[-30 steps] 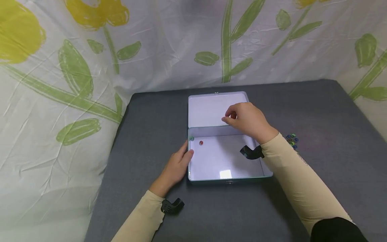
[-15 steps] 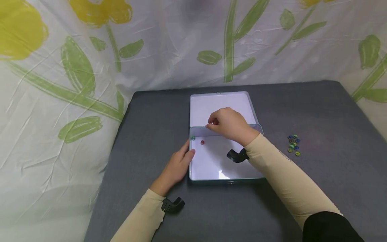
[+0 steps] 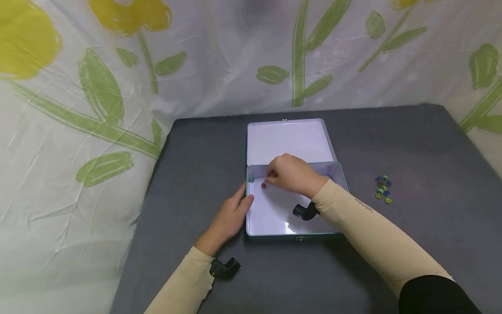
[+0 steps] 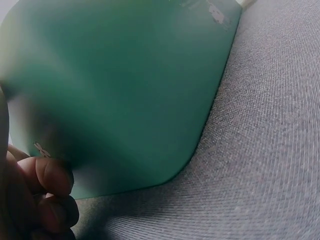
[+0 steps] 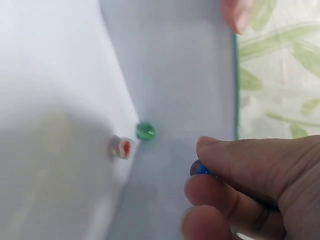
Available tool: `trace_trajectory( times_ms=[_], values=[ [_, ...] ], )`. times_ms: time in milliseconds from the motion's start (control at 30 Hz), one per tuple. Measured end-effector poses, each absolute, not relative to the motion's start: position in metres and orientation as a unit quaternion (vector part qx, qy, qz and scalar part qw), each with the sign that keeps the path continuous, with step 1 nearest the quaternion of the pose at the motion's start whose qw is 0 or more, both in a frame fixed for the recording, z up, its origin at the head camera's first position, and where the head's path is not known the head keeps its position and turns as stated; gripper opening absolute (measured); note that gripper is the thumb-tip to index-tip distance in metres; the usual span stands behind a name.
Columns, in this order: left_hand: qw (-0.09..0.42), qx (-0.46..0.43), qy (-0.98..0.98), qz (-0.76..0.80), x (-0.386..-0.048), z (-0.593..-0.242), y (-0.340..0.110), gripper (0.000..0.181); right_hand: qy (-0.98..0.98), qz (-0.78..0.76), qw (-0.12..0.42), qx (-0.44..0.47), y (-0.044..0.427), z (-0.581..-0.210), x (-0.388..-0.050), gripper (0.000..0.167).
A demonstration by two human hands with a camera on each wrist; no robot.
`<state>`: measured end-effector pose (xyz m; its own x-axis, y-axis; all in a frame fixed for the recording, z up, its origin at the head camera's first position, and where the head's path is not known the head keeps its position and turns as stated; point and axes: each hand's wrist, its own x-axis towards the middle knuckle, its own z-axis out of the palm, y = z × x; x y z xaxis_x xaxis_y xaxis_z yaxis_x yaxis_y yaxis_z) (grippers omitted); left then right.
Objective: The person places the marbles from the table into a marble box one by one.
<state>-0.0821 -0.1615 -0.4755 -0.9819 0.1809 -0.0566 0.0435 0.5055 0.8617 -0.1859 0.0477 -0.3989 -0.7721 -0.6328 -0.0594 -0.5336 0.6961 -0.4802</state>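
My right hand (image 3: 293,174) is over the back left part of a tin box (image 3: 298,220). In the right wrist view its thumb and finger pinch a blue glass marble (image 5: 199,168). Inside the box, a green marble (image 5: 146,131) lies in the corner, with a red-and-white marble (image 5: 121,147) close beside it. My left hand (image 3: 230,213) holds the box's left wall, thumb over the rim and fingers along the outside. The left wrist view shows curled fingers (image 4: 52,177) against the box's green outer side (image 4: 125,100).
The hinged lid (image 3: 288,139) stands folded back behind the box. Several coloured marbles (image 3: 383,189) lie in a cluster on the dark grey tablecloth (image 3: 423,148) to the right. A flower-printed curtain (image 3: 219,56) hangs behind the table.
My right hand has moved left and lower, from above the lid edge to the box's back left area. The left hand keeps its place on the wall.
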Motion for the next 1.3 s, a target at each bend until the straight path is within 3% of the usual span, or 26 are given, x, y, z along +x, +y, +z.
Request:
trace_trajectory(
  times_ms=[233,567,933,1300],
  values=[
    [0.072,0.063,0.864,0.494,-0.082,-0.475,-0.161,0.066,0.919,-0.191,0.127,-0.322,0.043,-0.409,-0.184,0.015],
    [0.069,0.06,0.863,0.497,-0.081,-0.475,-0.162,0.064,0.932,-0.125,0.105,-0.323,0.042,-0.423,-0.183,0.018],
    [0.066,0.071,0.864,0.494,-0.081,-0.474,-0.162,0.065,0.929,-0.131,0.13,-0.32,0.043,-0.432,-0.187,0.014],
    [0.071,0.067,0.863,0.497,-0.081,-0.474,-0.162,0.065,0.931,-0.122,0.117,-0.324,0.042,-0.432,-0.187,0.003]
  ],
)
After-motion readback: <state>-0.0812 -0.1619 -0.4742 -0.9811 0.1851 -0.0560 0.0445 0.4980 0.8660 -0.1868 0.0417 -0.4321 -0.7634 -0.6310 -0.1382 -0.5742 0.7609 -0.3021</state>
